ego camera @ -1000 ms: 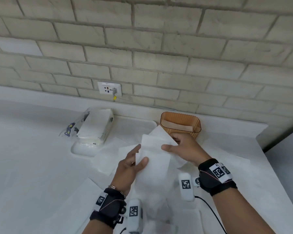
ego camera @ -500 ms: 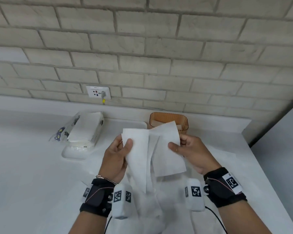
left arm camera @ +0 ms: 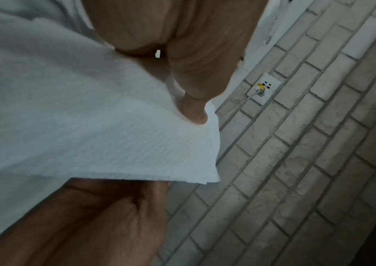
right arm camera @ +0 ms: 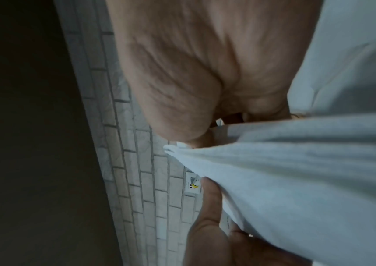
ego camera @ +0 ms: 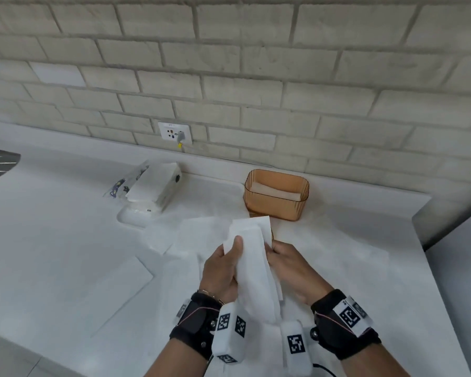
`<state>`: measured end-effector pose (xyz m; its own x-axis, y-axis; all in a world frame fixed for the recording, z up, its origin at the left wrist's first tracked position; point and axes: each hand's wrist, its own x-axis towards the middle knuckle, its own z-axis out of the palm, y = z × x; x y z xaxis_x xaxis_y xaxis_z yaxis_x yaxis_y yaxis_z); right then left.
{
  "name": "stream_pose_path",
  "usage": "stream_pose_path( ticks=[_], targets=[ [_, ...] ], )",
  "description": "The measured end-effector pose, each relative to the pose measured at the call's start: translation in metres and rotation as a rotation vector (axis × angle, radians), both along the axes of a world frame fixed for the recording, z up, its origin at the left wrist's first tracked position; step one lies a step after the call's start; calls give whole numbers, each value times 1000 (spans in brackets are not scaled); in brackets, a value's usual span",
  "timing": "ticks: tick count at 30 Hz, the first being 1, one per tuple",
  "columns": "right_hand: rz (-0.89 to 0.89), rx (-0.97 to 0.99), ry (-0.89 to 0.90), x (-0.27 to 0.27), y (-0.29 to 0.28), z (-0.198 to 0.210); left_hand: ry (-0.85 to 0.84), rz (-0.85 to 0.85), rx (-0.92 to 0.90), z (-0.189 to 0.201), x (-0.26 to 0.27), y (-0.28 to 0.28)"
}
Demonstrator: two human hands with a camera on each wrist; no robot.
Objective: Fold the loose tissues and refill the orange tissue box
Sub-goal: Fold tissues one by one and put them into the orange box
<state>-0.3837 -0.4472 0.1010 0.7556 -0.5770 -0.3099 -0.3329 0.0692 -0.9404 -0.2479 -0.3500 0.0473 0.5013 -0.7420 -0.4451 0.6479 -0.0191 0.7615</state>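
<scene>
I hold a white tissue (ego camera: 252, 263) folded into a narrow upright strip in front of me, above the counter. My left hand (ego camera: 223, 265) grips its left edge, thumb laid on the front face. My right hand (ego camera: 288, 265) pinches its right edge. The left wrist view shows my thumb pressing the tissue (left arm camera: 105, 129) near its corner. In the right wrist view the tissue (right arm camera: 296, 180) is bunched between thumb and fingers. The orange tissue box (ego camera: 276, 194) stands open just beyond the hands, by the wall, with a folded tissue lying inside.
Several loose white tissues (ego camera: 196, 238) lie spread on the white counter (ego camera: 52, 240) under and left of my hands. An opened pack of tissues (ego camera: 152, 186) lies at the back left. A wall socket (ego camera: 174, 133) sits above it. The counter ends at the right.
The tissue was spread wide between my hands; now the hands have come together and it is folded into a narrow strip, held lower and nearer to me.
</scene>
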Motion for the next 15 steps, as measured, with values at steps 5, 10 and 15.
stream_pose_path(
  ticks=[5, 10, 15],
  targets=[
    [139, -232, 148, -16, -9, -4, -30, -32, 11, -14, -19, 0],
    [162, -115, 108, -38, -7, 5, 21, -46, -59, -20, -19, -1],
    [-5, -279, 156, -55, 5, -21, 43, -22, -81, -21, -2, 7]
  ],
)
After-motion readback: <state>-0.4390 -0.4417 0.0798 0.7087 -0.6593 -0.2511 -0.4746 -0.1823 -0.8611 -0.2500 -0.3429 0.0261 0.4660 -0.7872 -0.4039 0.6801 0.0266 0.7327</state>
